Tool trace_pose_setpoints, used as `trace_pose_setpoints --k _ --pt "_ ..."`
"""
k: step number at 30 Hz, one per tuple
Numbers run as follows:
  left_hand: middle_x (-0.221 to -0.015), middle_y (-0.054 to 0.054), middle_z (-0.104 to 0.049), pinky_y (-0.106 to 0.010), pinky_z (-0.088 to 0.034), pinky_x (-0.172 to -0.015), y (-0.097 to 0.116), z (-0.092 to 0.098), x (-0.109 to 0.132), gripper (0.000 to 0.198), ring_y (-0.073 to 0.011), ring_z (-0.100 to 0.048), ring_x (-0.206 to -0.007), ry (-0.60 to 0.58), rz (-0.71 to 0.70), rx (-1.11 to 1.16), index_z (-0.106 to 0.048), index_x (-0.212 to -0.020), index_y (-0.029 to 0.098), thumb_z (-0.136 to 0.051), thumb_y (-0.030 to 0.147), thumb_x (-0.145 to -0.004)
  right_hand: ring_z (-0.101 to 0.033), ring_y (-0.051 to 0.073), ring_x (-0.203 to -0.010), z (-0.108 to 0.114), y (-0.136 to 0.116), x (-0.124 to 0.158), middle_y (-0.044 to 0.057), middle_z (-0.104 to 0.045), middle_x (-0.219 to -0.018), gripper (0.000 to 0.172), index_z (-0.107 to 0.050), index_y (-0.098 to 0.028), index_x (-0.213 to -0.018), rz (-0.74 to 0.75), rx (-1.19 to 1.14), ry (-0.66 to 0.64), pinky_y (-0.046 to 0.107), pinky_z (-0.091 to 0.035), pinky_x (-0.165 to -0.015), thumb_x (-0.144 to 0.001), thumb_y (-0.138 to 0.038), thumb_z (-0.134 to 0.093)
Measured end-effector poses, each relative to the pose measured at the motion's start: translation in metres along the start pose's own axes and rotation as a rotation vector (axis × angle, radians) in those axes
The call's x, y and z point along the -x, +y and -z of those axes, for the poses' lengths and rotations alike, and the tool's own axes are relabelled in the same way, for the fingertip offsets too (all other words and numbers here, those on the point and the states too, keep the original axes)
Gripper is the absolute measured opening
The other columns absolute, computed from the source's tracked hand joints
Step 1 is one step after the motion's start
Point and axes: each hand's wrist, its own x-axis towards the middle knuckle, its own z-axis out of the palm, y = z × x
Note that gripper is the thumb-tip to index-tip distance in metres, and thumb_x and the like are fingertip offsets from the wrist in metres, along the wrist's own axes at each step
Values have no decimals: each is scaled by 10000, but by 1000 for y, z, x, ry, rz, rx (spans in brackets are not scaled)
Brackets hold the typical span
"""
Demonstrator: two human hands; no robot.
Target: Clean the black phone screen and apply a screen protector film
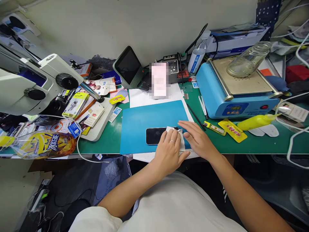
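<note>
A smartphone [154, 136] with a dark screen lies face up on the blue mat [154, 114]. With its fingers bent and close together, my left hand [169, 148] presses a white tissue [182, 141] onto the right part of the phone; a ring shows on one finger. The tissue and fingers hide that end of the screen. My right hand [198, 140] rests at the mat's right side, beside the tissue, fingers stretched out and thumb apart, with nothing visible in it.
A blue heating plate machine [212, 93] with a glass jar [248, 59] stands at right, near a yellow squeeze bottle [254, 123]. On the left are a microscope [41, 83], an iced-tea bottle [45, 145] and small boxes. A screen device [129, 66] stands behind the mat.
</note>
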Motion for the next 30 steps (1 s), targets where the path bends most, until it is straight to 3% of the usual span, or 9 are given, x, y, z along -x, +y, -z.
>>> trace_pose_setpoints --k 3,11,20,30 --pt "-1466 -192 -545 -477 -367 -1175 2 1 4 673 -317 -479 -1375 -3 13 4 -520 -1422 33 -366 574 -1052 -540 313 -1369 0 -1 0 117 -632 -1438 560 -596 -264 -1415 3 6 -1 556 -454 -1129 -1035 -588 -344" --pt "-1493 -216 -513 -469 -321 -1215 3 -6 -15 731 -339 -456 -1406 3 -11 -51 -461 -1468 -15 -365 579 -1052 -558 312 -1343 0 1 -1 141 -641 -1416 584 -617 -233 -1385 17 2 10 561 -438 -1137 -1036 -598 -324" --pt "-1493 -233 -496 -481 -325 -1208 8 6 33 760 -357 -462 -1388 -45 13 20 -426 -1482 -24 -377 594 -1043 -527 306 -1379 0 -1 0 120 -621 -1449 548 -609 -245 -1399 5 -5 -3 537 -427 -1155 -1039 -570 -354" --pt "-1485 -214 -499 -478 -277 -1232 0 1 5 720 -343 -436 -1403 -33 -13 -22 -422 -1489 -28 -348 543 -1059 -540 308 -1362 -1 0 0 137 -628 -1435 562 -605 -220 -1399 14 -3 4 542 -437 -1142 -1041 -570 -351"
